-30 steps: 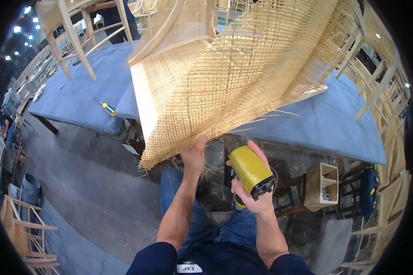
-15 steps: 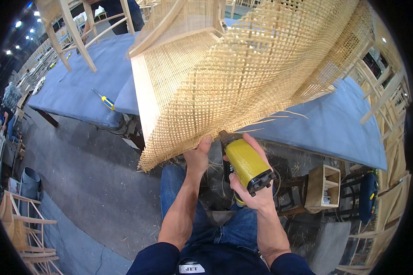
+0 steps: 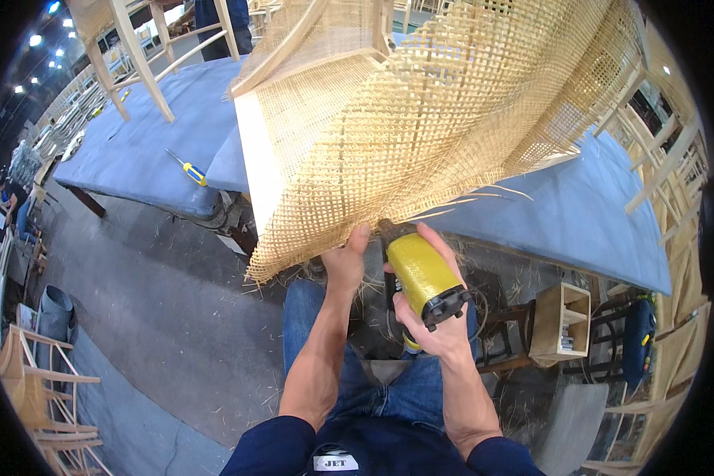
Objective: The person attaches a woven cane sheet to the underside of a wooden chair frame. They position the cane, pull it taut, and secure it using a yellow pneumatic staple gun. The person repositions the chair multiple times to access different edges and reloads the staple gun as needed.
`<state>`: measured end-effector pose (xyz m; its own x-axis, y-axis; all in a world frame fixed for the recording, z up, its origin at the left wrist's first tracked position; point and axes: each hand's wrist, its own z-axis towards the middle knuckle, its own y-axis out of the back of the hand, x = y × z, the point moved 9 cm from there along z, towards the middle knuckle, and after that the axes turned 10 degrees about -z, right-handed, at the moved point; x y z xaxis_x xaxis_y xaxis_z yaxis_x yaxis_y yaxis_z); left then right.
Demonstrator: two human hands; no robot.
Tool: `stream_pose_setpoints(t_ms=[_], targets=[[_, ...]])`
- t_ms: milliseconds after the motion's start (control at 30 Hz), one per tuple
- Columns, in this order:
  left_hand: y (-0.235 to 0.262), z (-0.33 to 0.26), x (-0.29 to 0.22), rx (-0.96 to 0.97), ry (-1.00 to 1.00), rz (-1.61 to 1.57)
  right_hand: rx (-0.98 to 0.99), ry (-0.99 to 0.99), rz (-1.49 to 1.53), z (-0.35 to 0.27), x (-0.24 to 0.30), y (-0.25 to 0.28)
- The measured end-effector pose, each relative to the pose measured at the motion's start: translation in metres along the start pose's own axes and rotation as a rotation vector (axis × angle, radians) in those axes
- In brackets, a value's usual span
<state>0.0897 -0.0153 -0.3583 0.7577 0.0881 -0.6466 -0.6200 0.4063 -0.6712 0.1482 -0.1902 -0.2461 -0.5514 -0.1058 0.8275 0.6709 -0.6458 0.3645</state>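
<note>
A wide sheet of woven cane webbing (image 3: 420,119) drapes over a pale wooden chair frame (image 3: 266,166); loose strands stick out along its near edge. My left hand (image 3: 346,260) pinches that edge, thumb uppermost, with its other fingers partly under the sheet. Close to its right, my right hand (image 3: 444,325) is wrapped around a yellow and black staple gun (image 3: 422,270). The gun's nose is at the webbing's edge beside my left thumb; I cannot tell whether it touches.
Blue-covered worktables (image 3: 147,143) bear the work. A yellow-handled screwdriver (image 3: 192,172) lies on the left one, near another chair frame (image 3: 143,59). To the right stands a small wooden box (image 3: 559,321) holding staple strips. Chair frames (image 3: 55,397) stack at lower left.
The whole view has shifted slightly. My hands keep their holds on the webbing and the staple gun, and the gun's nose stays at the edge.
</note>
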Motion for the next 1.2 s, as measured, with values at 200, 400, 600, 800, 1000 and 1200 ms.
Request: stream_pose_setpoints(t_ms=[200, 400, 600, 800, 1000, 1200], targets=[[0.003, -0.005, 0.006, -0.009, 0.078, -0.046, 0.025, 0.064, -0.123, 0.0, 0.002, -0.007], [0.008, -0.006, 0.013, -0.015, 0.192, -0.003, 0.049, -0.019, -0.031, 0.002, -0.005, -0.014], [-0.001, 0.002, 0.003, 0.072, 0.105, -0.084, 0.048, -0.026, -0.002, -0.006, 0.0, -0.012], [0.01, -0.003, 0.019, 0.082, 0.19, -0.149, 0.044, 0.086, -0.081, -0.002, 0.004, -0.016], [0.003, -0.007, 0.012, 0.078, 0.209, -0.148, 0.063, -0.008, -0.061, -0.004, -0.006, -0.022], [0.01, -0.008, 0.008, -0.016, 0.255, -0.192, 0.076, -0.007, -0.041, 0.0, -0.003, -0.026]])
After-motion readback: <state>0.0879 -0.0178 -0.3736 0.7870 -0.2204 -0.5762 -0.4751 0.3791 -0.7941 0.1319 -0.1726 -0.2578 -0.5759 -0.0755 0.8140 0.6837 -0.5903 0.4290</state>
